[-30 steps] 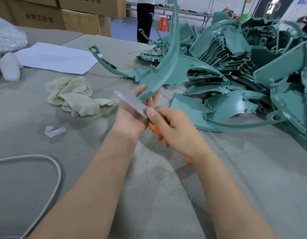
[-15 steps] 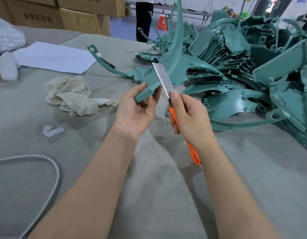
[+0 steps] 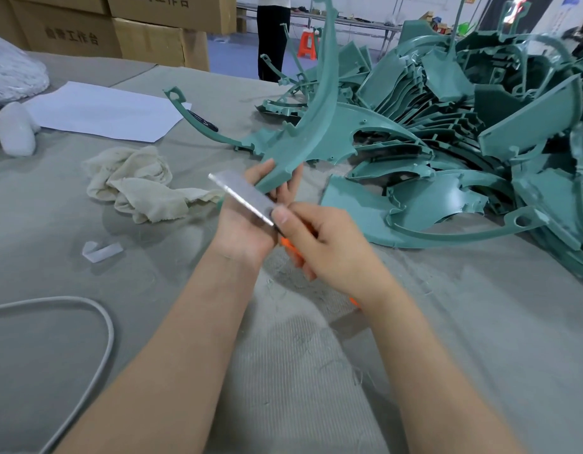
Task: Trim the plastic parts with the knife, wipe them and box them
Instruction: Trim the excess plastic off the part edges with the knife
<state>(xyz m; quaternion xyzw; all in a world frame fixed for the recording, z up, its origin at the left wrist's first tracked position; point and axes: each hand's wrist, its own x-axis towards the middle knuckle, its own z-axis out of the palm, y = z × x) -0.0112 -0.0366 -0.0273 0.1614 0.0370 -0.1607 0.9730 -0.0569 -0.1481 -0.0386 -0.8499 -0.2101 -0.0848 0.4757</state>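
Cloth covers the broad grey-green worktable, with a worn, ribbed patch under the forearms. On its left side lie a white sheet of paper, a crumpled cream cotton rag, a small clear plastic scrap, a looping white cable, a white rounded lump and, at the edge, a white fibrous bundle. A tangled heap of teal moulded plastic parts fills the right side. Brown cardboard boxes printed with characters stand behind the table. Beyond them is a blue floor with an orange stool, and a person in dark trousers stands beside a long bench.

Both bare forearms reach in from the bottom. The left hand is raised palm up above the table, thumb and fingers pinching the lower end of a long curved teal plastic part, which rises steeply and arcs away past the top of the view. The right hand sits just beside it, fingers curled tightly round the orange-handled utility knife, thumb pressed at the base of the blade. The long silver blade points up and left, crossing over the left palm. Its far end lies just beside the held end of the part; contact cannot be made out.
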